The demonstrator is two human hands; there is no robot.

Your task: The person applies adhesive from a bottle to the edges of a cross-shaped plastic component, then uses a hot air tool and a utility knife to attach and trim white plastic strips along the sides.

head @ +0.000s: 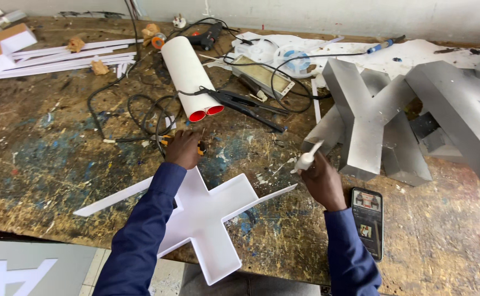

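One white X-shaped letter tray [207,219] — shallow, open-topped

Resting on a paint-stained counter [48,159]: at upper centre, a white rolled sheet [188,77] with red-lined ends, black cables [141,112] looping beside it. Behind that, a black glue gun [207,35]. At upper left, white plastic strips [59,57] stacked in a row. At right, large silver metal letters [393,118] leaning against each other. At lower right, a black phone [367,222] lying flat, screen lit. At lower left, below the counter edge, a grey board [31,266].
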